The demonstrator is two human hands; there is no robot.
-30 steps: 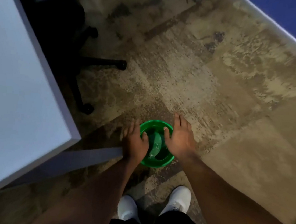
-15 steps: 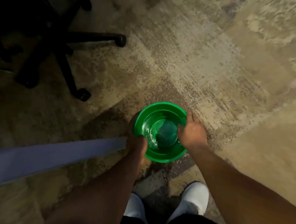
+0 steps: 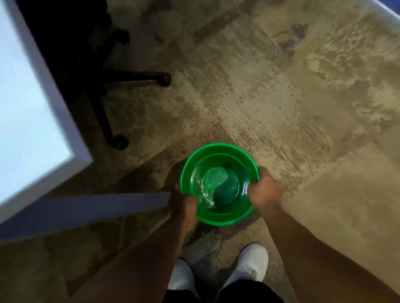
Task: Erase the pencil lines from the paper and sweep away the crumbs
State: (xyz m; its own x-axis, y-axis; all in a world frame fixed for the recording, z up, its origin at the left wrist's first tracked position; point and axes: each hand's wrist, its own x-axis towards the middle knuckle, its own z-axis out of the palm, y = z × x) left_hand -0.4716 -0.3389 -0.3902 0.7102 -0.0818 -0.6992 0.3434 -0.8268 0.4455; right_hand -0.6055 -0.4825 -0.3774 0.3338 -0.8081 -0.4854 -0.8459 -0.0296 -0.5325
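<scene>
A round green plastic bowl (image 3: 219, 168) is held above the carpet between both hands. My left hand (image 3: 185, 202) grips its near-left rim with the thumb inside. My right hand (image 3: 265, 191) grips the right rim, fingers curled over the edge. Inside the bowl lies a darker green rounded thing (image 3: 224, 191) and a pale glossy patch; I cannot tell what they are. No paper, eraser or crumbs are in view.
A white table (image 3: 13, 107) fills the left side, its corner near the bowl, with a grey leg (image 3: 89, 211) slanting below. A black office chair base (image 3: 107, 80) with castors stands behind it. My white shoes (image 3: 248, 265) stand on patterned beige carpet.
Both hands went from resting on the bowl on the floor to gripping its rim and lifting it. The view rose, so the table top is back in sight.
</scene>
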